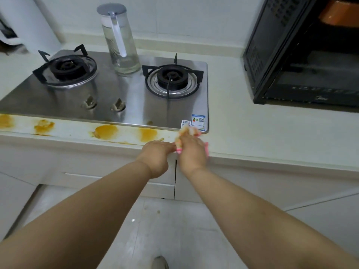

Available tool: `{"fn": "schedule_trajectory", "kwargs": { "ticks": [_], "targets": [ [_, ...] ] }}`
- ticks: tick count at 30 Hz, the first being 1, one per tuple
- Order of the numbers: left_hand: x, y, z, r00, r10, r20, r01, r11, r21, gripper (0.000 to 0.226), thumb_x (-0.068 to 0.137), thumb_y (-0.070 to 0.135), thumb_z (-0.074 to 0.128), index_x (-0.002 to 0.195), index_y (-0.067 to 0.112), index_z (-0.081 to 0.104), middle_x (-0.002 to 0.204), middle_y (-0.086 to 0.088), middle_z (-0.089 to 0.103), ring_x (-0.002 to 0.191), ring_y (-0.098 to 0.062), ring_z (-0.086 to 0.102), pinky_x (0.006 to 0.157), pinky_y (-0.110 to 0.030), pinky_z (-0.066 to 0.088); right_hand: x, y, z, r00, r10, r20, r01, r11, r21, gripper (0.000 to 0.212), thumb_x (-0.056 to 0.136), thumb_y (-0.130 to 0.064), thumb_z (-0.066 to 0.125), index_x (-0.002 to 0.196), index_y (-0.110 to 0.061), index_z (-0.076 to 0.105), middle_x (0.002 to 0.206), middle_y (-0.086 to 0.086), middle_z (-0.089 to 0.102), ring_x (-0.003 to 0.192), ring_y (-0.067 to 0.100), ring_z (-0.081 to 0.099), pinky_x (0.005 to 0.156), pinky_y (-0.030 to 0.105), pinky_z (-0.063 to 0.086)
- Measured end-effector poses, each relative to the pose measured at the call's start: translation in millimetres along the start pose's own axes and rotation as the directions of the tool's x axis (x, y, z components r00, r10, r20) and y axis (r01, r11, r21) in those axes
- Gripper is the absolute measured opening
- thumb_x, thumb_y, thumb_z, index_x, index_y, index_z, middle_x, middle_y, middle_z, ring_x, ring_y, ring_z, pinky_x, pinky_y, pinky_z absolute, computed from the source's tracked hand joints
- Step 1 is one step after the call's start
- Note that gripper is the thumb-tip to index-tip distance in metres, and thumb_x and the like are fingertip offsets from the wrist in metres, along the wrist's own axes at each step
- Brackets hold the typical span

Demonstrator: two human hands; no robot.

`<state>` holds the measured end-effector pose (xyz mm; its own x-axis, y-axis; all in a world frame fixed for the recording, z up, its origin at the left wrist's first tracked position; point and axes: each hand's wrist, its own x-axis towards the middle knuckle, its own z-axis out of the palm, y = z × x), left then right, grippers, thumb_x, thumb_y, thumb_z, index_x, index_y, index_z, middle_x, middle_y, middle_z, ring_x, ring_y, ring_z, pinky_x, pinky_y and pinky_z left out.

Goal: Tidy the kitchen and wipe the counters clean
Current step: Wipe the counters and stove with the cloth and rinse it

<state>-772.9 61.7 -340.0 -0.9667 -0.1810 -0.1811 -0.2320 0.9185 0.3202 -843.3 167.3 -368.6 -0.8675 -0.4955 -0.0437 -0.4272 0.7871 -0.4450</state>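
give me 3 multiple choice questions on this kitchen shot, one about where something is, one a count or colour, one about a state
1. Where does the water pitcher stand?
A. on the gas stove between the burners
B. inside the oven
C. on the floor

2. What colour are the stains along the counter's front edge?
A. blue
B. orange-yellow
C. black

3. What is the right hand doing?
A. hanging empty
B. turning a stove knob
C. gripping a cloth

Answers:
1 A, the pitcher rests on the steel gas stove top between the two burners.
2 B, the patches on the counter strip are orange-yellow.
3 C, the fingers close over a pink-edged cloth at the counter edge, with the left hand beside it.
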Motion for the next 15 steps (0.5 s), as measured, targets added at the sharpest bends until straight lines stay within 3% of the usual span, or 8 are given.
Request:
{"fn": "schedule_trajectory", "kwargs": {
  "ticks": [2, 5, 6, 10, 12, 13, 15],
  "targets": [
    [1, -1, -1, 1.0, -0.016, 0.006, 0.016, 1.0, -0.004, 0.07, 0.076, -0.005, 0.045, 0.137, 0.029, 0.049, 0.144, 0.005, 0.047, 0.138, -0.018, 0.036, 0.116, -0.026, 0.017, 5, -11, 2, 0.999, -0.04, 0.016, 0.039, 0.999, 0.032, 0.036, 0.086, -0.012, 0.048, 0.12, -0.018, 0.058, 0.132, 0.001, 0.054, 0.123, 0.024, 0.043, 0.103, 0.033, 0.027],
    [3, -8, 0, 0.998, -0.047, 0.028, 0.048, 0.998, -0.044, 0.069, 0.078, -0.008, 0.041, 0.136, 0.028, 0.05, 0.147, 0.006, 0.043, 0.143, -0.016, 0.027, 0.118, -0.024, 0.005, 1, 23, -22, 0.982, -0.173, 0.08, 0.168, 0.984, 0.058, 0.012, 0.084, -0.017, 0.052, 0.086, -0.016, 0.063, 0.103, 0.002, 0.059, 0.105, 0.028, 0.05, 0.092, 0.032, 0.036],
    [4, -10, 0, 0.998, -0.05, 0.021, 0.052, 0.997, -0.054, 0.067, 0.079, -0.007, 0.04, 0.136, 0.027, 0.05, 0.148, 0.006, 0.042, 0.144, -0.016, 0.024, 0.118, -0.023, 0.005, -1, 43, -32, 0.984, -0.177, 0.028, 0.175, 0.982, 0.063, 0.015, 0.083, -0.022, 0.049, 0.08, -0.016, 0.063, 0.093, 0.001, 0.058, 0.099, 0.029, 0.053, 0.09, 0.034, 0.039],
    [-7, -18, 2, 0.994, -0.107, -0.034, 0.104, 0.991, -0.082, 0.062, 0.085, -0.005, 0.038, 0.137, 0.026, 0.05, 0.147, 0.008, 0.043, 0.146, -0.02, 0.017, 0.117, -0.023, 0.012, -9, 100, -62, 0.967, 0.127, -0.223, -0.109, 0.99, 0.094, 0.016, 0.079, -0.015, 0.041, 0.08, -0.015, 0.057, 0.072, -0.001, 0.057, 0.078, 0.029, 0.054, 0.078, 0.036, 0.044],
    [-14, -20, 3, 0.992, -0.116, -0.047, 0.112, 0.99, -0.085, 0.062, 0.085, -0.005, 0.037, 0.138, 0.027, 0.049, 0.146, 0.009, 0.045, 0.146, -0.021, 0.016, 0.117, -0.024, 0.013, -8, 83, -57, 0.923, 0.282, -0.263, -0.231, 0.95, 0.208, 0.018, 0.089, -0.019, 0.04, 0.075, -0.014, 0.05, 0.064, -0.002, 0.05, 0.071, 0.02, 0.05, 0.075, 0.021, 0.038],
    [-16, -20, 2, 0.991, -0.128, -0.045, 0.124, 0.989, -0.079, 0.063, 0.086, -0.005, 0.037, 0.138, 0.027, 0.049, 0.146, 0.009, 0.044, 0.146, -0.021, 0.016, 0.116, -0.022, 0.012, -5, 64, -50, 0.908, 0.336, -0.251, -0.261, 0.921, 0.29, 0.023, 0.093, -0.023, 0.04, 0.076, -0.014, 0.053, 0.062, -0.004, 0.049, 0.066, 0.011, 0.05, 0.066, 0.01, 0.035],
    [-18, -18, -2, 0.987, -0.151, -0.048, 0.15, 0.988, -0.037, 0.063, 0.086, -0.004, 0.037, 0.139, 0.028, 0.047, 0.147, 0.011, 0.042, 0.146, -0.017, 0.018, 0.115, -0.019, 0.008, -1, 27, -26, 0.943, 0.254, -0.217, -0.18, 0.933, 0.312, 0.023, 0.094, -0.026, 0.046, 0.088, -0.011, 0.062, 0.067, -0.006, 0.057, 0.06, -0.001, 0.05, 0.054, 0.006, 0.029]
  ]
}}
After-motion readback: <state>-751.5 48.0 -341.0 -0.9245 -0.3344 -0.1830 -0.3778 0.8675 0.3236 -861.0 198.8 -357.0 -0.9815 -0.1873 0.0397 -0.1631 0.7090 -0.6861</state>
